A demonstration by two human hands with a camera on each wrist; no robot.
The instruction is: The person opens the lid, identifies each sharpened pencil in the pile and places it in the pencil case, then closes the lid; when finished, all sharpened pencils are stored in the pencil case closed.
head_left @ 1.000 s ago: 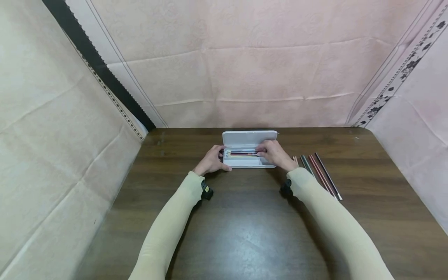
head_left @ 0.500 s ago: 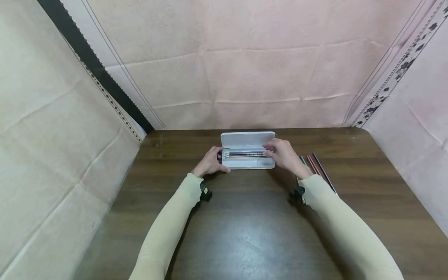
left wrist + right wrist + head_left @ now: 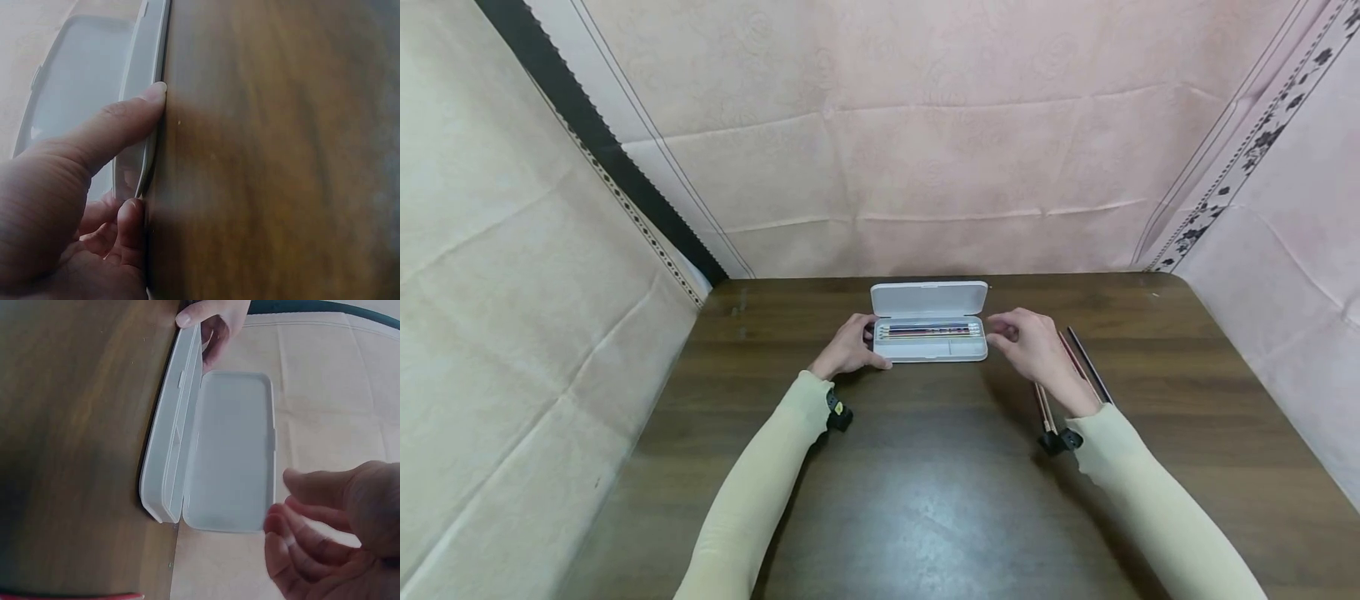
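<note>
An open white pencil case (image 3: 910, 351) lies near the table's far edge, its lid (image 3: 928, 299) tipped back. Several pencils (image 3: 925, 332) lie lengthwise inside it. My left hand (image 3: 848, 346) grips the left end of the case. In the left wrist view, its thumb (image 3: 119, 125) presses the front wall while the other fingers curl round the end. Just off the right end is my right hand (image 3: 1032, 348), loosely curled and holding nothing. The right wrist view also has its thumb and fingers apart from the case.
More pencils lie on the brown wooden table (image 3: 910, 467), to the right of the case: a dark pencil (image 3: 1091, 365) and others partly hidden under my right hand and wrist. Pale cloth (image 3: 925, 150) hangs behind the table and at both sides.
My right hand has drawn back rightward, out of the pencil case and past its right end. The pencils inside now show along their full length. My left hand keeps its grip.
</note>
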